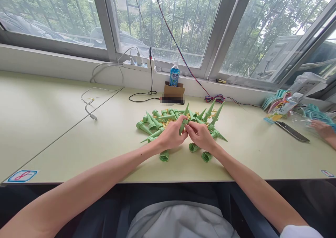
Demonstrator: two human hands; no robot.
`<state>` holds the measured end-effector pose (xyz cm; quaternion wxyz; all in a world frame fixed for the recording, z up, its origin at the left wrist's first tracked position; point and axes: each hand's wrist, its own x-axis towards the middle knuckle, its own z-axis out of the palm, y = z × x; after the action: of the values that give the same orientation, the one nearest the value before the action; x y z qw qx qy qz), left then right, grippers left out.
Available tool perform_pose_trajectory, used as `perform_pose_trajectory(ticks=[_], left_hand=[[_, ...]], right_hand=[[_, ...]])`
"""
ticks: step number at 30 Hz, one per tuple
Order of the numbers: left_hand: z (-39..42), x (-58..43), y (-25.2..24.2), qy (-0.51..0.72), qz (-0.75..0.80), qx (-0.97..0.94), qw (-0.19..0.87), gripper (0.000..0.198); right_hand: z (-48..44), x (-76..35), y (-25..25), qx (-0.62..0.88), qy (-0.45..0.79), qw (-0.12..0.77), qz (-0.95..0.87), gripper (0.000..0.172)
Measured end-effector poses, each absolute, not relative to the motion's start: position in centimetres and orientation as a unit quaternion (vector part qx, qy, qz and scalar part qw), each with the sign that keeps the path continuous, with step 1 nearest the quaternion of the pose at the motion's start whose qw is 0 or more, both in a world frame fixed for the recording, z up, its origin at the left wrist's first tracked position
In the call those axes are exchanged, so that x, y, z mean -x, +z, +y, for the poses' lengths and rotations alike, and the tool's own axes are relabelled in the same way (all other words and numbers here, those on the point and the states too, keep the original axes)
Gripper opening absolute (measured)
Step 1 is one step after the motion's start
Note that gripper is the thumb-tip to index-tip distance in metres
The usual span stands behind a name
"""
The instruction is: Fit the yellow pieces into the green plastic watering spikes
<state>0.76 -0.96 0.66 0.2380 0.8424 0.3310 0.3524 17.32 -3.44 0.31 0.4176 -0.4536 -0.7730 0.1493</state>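
Shows, far to the left of the cardboard box (177, 90), a white cable (93, 117) lying loose on the pale table (60, 98). Shows next, behind the box and to its left, a white power strip (130, 65), with a black cable (151, 80) dropping to curl just beside the box. Spreads green spikes (165, 117) in front of the box, pointing many ways. Wraps the left hand (172, 134) around a green piece (182, 127) in front of the box and slightly to its right, thumb and fingers closed on it. Tilts its long axis steeply, far end away from the body and leaning a little rightward of the box. Sets the right hand (201, 134) against the piece's right side, farther right of the box, thumb and forefinger bunched together; cannot tell their exact pinch. Touches the piece with both hands, more fully with the left. Shows, nearer the body than the box, green caps (206, 156), mouths toward the body. Shows red-and-blue wires (214, 98) right of the box, then, far right, a drink bottle (282, 106), a dark phone (292, 131) and another person's hand (322, 127).
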Motion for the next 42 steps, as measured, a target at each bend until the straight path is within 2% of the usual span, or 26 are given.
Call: perform_pose_trajectory(ticks=[20, 42], left_hand=[[-1.01, -0.63, 0.73, 0.328, 0.327, -0.852, 0.243, 0.038], [-0.92, -0.63, 0.62, 0.317, 0.329, -0.861, 0.225, 0.036]], right_hand=[[-3.27, -17.62, 0.06, 0.454, 0.15, 0.401, -0.781, 0.043], [-3.66, -17.47, 0.53, 0.469, 0.177, 0.385, -0.775, 0.039]])
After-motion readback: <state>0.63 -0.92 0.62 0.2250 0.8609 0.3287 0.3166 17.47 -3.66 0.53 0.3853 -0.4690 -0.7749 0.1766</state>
